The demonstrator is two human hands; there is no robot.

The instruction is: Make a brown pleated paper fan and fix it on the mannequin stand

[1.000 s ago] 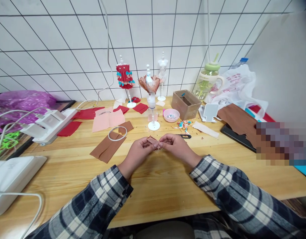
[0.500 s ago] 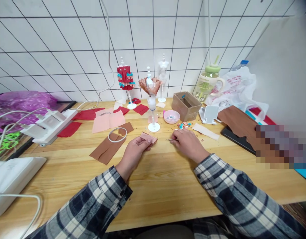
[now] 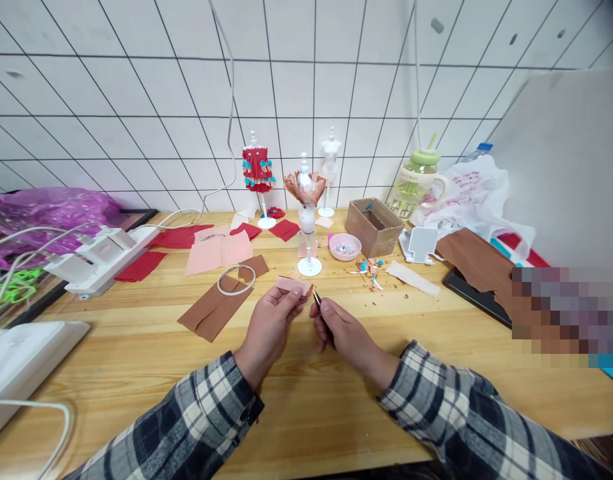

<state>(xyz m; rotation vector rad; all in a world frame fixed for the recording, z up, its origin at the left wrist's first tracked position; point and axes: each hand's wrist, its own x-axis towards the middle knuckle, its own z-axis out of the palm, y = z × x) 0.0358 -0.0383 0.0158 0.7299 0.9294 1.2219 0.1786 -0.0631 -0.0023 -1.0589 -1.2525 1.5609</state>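
My left hand (image 3: 269,327) pinches a small folded piece of pink and brown fabric (image 3: 291,285) between thumb and fingers, raised above the wooden table. Close by on its right, my right hand (image 3: 346,333) is closed around a slim dark tool (image 3: 317,303) with a pointed metal tip; whether it is snips or tweezers I cannot tell. That tip points up at the fabric's right end, and contact is unclear. Behind both hands stands a white mini dress form (image 3: 307,217) wearing a petal-like brown ruffle (image 3: 314,187).
Brown fabric pieces (image 3: 206,317) with a silver ring (image 3: 221,287) lie at left, beyond them pink fabric (image 3: 206,257). A pink bowl (image 3: 345,238), scraps (image 3: 370,270) and a cardboard box (image 3: 381,237) are right of centre. A power strip (image 3: 94,270) sits at far left.
My right hand has lifted off the table by the scraps and moved left and closer to me, bringing the tool's tip up to the fabric. The camera view has tilted up slightly.
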